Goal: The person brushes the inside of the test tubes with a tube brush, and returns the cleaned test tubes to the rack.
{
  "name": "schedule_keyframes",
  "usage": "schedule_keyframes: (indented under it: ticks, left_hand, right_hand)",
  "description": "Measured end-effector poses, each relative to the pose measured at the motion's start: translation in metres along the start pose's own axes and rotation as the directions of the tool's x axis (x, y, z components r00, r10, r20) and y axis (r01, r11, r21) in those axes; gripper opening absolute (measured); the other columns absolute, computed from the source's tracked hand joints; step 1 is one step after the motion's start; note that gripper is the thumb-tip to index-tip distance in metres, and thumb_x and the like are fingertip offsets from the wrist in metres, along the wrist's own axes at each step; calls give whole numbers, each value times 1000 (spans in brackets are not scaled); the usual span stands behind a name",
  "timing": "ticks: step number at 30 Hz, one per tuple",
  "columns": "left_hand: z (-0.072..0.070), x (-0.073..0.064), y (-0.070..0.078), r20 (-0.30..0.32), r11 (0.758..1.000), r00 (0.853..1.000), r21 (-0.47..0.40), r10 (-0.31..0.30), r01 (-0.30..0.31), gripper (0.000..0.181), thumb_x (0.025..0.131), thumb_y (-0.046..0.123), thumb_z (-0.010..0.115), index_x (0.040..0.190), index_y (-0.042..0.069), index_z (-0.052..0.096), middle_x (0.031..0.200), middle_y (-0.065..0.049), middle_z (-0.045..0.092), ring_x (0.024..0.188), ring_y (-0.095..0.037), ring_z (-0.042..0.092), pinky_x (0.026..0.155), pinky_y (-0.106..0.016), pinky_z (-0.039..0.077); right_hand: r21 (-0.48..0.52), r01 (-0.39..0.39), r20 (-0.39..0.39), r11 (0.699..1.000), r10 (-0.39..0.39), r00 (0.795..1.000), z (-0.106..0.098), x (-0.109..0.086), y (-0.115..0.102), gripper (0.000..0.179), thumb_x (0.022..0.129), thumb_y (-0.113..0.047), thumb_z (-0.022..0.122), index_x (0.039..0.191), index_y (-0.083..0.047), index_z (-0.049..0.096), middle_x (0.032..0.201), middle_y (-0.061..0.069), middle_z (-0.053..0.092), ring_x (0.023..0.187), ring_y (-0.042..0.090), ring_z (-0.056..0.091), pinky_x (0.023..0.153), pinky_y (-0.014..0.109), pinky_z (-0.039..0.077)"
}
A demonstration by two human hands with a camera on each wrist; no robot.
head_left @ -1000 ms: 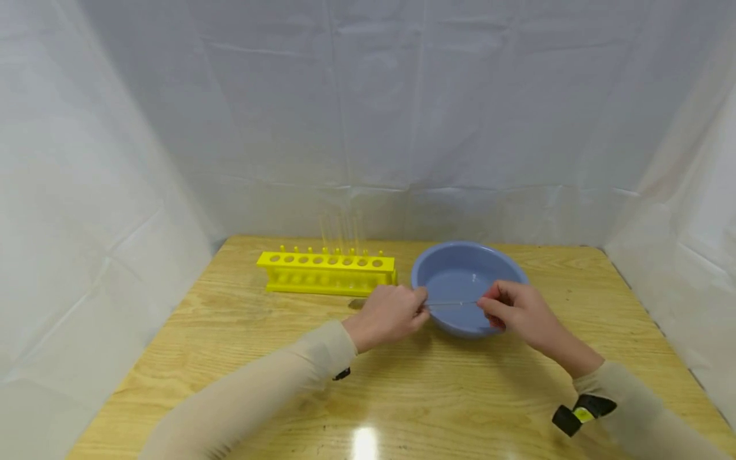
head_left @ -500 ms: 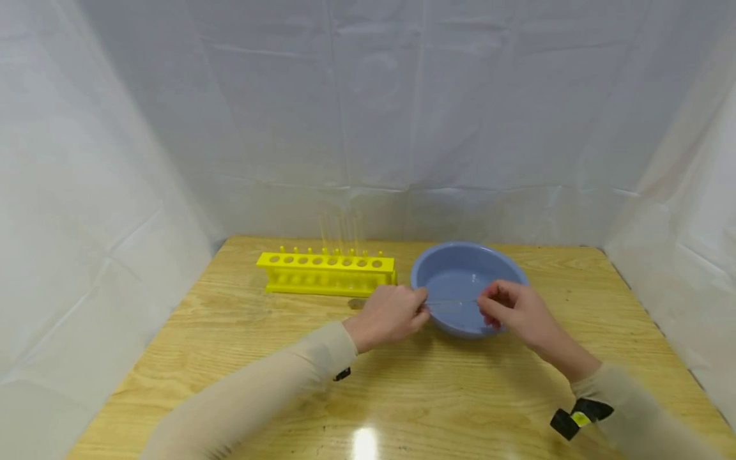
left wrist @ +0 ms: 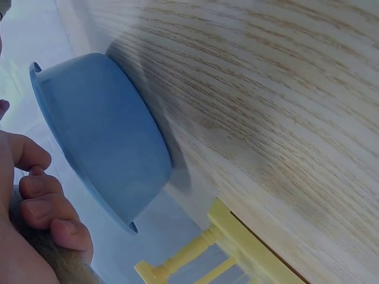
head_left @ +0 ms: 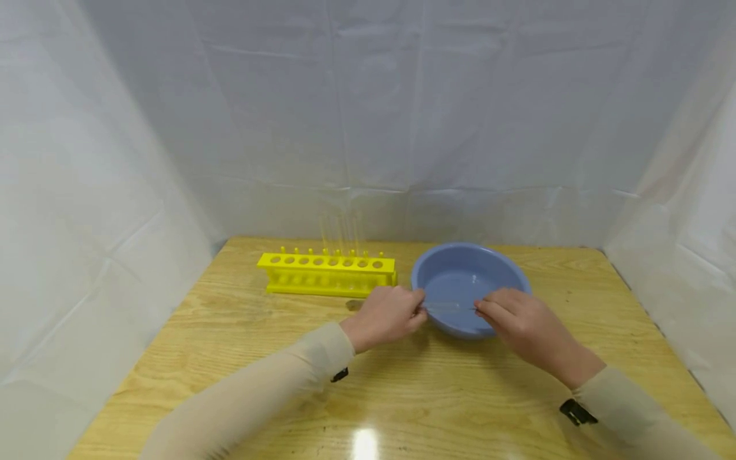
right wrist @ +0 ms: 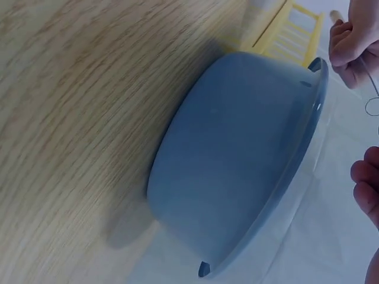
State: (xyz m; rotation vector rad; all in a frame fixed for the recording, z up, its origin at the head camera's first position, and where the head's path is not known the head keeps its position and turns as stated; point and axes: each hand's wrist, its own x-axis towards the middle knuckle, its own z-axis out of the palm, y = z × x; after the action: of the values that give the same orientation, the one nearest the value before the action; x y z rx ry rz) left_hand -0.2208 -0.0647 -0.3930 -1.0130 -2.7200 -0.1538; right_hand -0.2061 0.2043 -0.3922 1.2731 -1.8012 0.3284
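Head view showed two hands, one left hand (head_left: pixel 386 314) and one right hand (head_left: pixel 526 327), both in pale sleeves (head_left: pixel 270 383) with two black straps (head_left: pixel 340 375) at the wrists; one blue bowl (head_left: pixel 454 263) sat before them; left of it stood one yellow rack (head_left: pixel 325 261) with eight round holes and eight pegs along its back; clear upright tubes (head_left: pixel 341 233) rose there, at least three, their outlines too faint for a sure count; one wooden table (head_left: pixel 448 396) bore bowl and rack, with white sheeting (head_left: pixel 368 115) on three sides

One more tube, the held tube (head_left: pixel 445 307), was slim, see-through and nearly level, its middle hidden in the left hand, its mouth above the near part of the bowl and facing right; one brush lay inside it, tan bristles (head_left: pixel 354 305) showing at the end past the left hand, a thin dark wire (right wrist: pixel 368 75) running toward the mouth, whose rim the right wrist view caught as a fine ring; the left hand was curled firmly round the tube; the right hand was closed, thumb and fingertips pinching the wire just beyond the mouth; whether the left hand touched the bowl's rim could not be told
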Motion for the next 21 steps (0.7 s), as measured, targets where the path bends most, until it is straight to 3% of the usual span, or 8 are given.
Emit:
schedule_keyframes:
  ticks: [4,6,8,10,12,16,19,21]
  left_hand:
    - [1,0,0,-5,1000,1000,0,0,0,20,96,26,54,77,22,48,56,8,41,46,-4,34,42,-22,26]
    - [1,0,0,-3,1000,1000,0,0,0,20,96,25,54,77,21,48,56,8,40,46,-4,32,42,-21,25]
    - [1,0,0,-3,1000,1000,-2,1,-1,20,97,25,53,77,21,48,55,8,40,46,-3,32,42,-21,25]
    - [1,0,0,-4,1000,1000,-8,0,0,20,96,25,53,78,21,48,55,9,40,46,-3,32,41,-21,25]
    - [0,0,0,-7,1000,1000,-9,-1,1,19,96,25,54,78,21,49,55,9,41,45,-3,33,41,-21,26]
    - [0,0,0,-15,1000,1000,0,0,0,18,96,25,54,78,21,49,55,8,42,45,-3,34,41,-21,28]
    - [0,0,1,-19,1000,1000,8,6,-6,19,96,25,54,78,21,49,55,8,42,45,-4,33,41,-22,27]
    - [-1,1,1,-16,1000,1000,11,10,-10,20,96,25,54,78,21,49,55,8,41,45,-4,33,41,-22,26]
  right_hand:
    - [39,-57,30,998,56,998,-1,0,-1,35,107,-27,47,92,-5,70,84,3,69,73,16,66,67,31,56]
    - [103,-133,75,986,126,989,-2,-1,-2,29,106,-26,51,90,-8,68,82,0,66,70,11,62,64,25,53]
    - [185,-239,136,953,216,967,-4,-2,-4,17,102,-20,59,89,-12,66,80,-3,64,67,4,56,62,19,47]
    - [257,-359,208,897,311,927,-6,-3,-5,8,97,-12,66,90,-16,66,78,-7,62,64,-1,49,59,16,42]
    - [308,-479,283,822,401,871,-8,-3,-7,13,92,-5,69,90,-18,67,76,-8,62,63,-2,47,58,16,40]
    - [381,-647,408,660,508,758,-12,-2,-8,11,97,-8,64,92,-17,68,75,-4,62,61,4,51,56,22,43]
    - [425,-691,475,584,506,720,-13,0,-7,11,100,-10,60,94,-14,68,75,1,61,59,6,49,55,25,44]
    - [432,-697,509,572,483,712,-13,1,-7,13,101,-9,58,95,-13,69,76,1,63,57,4,47,56,25,44]
